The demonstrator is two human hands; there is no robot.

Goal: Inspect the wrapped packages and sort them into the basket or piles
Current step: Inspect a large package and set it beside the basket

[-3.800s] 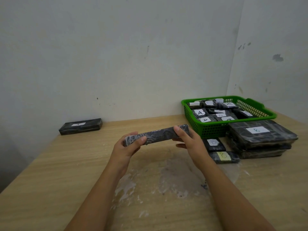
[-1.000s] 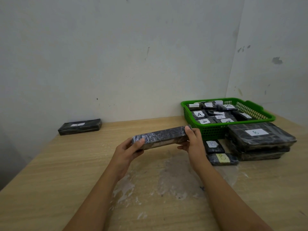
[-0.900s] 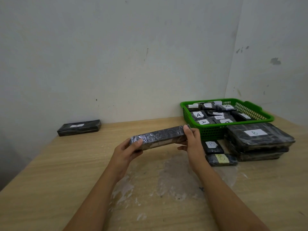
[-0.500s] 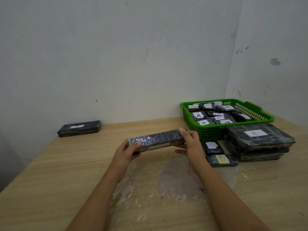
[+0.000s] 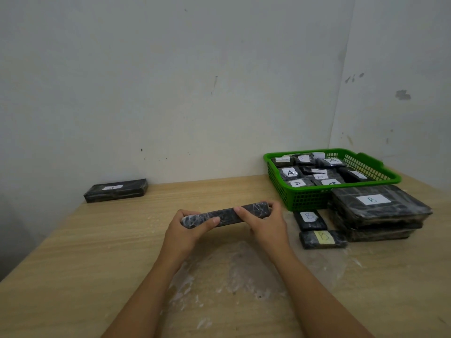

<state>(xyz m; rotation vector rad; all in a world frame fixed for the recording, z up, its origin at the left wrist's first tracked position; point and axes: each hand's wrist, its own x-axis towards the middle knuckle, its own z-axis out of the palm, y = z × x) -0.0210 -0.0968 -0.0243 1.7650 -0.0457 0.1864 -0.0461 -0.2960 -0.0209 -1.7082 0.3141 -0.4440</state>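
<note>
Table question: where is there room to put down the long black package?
Bare table lies between the lone A package and the left hand. It is crowded right of the right hand: green basket, small B packages, B stack.

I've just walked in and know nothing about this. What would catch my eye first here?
Two bare hands, left hand and right hand, hold a long dark wrapped package above the middle of the wooden table. At the far right a bright green basket holds packages labelled A, with a stack labelled B in front of it. One lone package lies by the wall, far left.
</note>
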